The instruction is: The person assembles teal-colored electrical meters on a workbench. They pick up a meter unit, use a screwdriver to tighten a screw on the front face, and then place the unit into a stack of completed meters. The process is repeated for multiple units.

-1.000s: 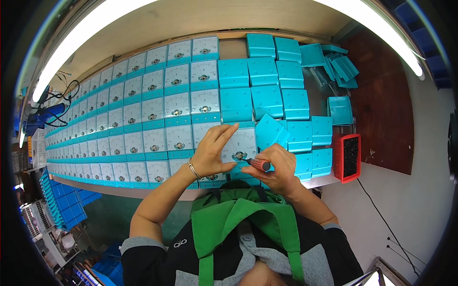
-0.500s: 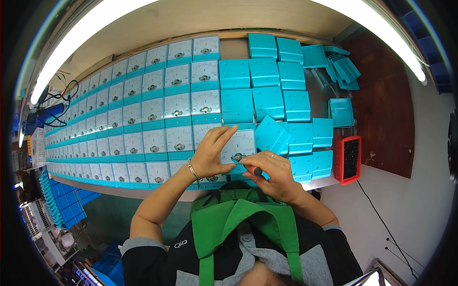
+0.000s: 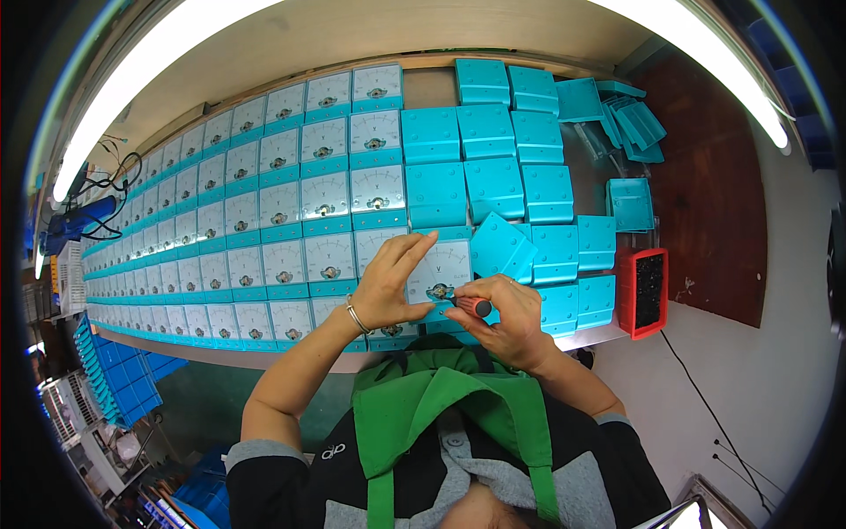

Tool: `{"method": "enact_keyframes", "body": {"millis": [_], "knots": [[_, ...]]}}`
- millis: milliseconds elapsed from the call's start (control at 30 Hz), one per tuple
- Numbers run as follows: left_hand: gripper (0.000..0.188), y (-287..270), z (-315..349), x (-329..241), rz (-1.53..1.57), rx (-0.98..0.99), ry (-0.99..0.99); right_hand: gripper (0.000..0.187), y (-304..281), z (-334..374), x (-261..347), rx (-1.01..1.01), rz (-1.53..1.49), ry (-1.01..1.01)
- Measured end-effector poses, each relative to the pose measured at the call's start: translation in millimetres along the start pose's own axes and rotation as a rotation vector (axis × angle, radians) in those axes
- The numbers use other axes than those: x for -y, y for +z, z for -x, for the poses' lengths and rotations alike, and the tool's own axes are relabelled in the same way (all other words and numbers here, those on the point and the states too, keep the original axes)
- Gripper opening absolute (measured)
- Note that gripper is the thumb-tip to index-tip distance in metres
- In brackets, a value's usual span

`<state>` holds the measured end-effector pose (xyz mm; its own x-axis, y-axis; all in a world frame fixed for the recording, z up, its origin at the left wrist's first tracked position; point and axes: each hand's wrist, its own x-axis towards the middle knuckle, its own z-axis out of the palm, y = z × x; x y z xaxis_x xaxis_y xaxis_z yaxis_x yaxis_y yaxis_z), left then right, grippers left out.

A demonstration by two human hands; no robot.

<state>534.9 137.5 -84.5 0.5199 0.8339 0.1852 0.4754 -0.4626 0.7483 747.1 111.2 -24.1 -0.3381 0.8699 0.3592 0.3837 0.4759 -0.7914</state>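
Observation:
A panel meter [image 3: 447,261] with a white dial face and a turquoise base lies in front of me at the near part of the table. My left hand [image 3: 385,284] grips its left side, fingers at the upper edge and thumb along the lower edge. In my right hand [image 3: 509,322] is a screwdriver [image 3: 475,306] with a red and black handle, held between thumb and fingers. Its tip points at the small opening low on the dial; my fingers partly hide the contact. A turquoise housing [image 3: 503,248] rests tilted just right of the meter.
Rows of similar meters [image 3: 324,191] fill the table's left side. Turquoise housings [image 3: 433,134] stand in rows to the right, with loose ones [image 3: 638,125] piled at the far right. A red bin [image 3: 627,295] of small black parts sits at the right edge.
My right hand has turned slightly, and the screwdriver handle now slants more to the right, showing more of it. The left hand and the meter stay in place.

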Motion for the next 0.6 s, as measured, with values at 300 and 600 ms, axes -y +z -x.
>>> {"method": "enact_keyframes", "body": {"millis": [300, 600], "knots": [[0.098, 2.6, 1.5, 1.6, -0.004, 0.0, 0.003, 0.028, -5.1, -2.4, 4.4, 0.131, -0.057, 0.072], [0.099, 2.1, 1.0, 0.7, 0.006, 0.013, -0.003, 0.025, -1.1, 0.3, 2.5, 0.051, -0.043, 0.108]]}}
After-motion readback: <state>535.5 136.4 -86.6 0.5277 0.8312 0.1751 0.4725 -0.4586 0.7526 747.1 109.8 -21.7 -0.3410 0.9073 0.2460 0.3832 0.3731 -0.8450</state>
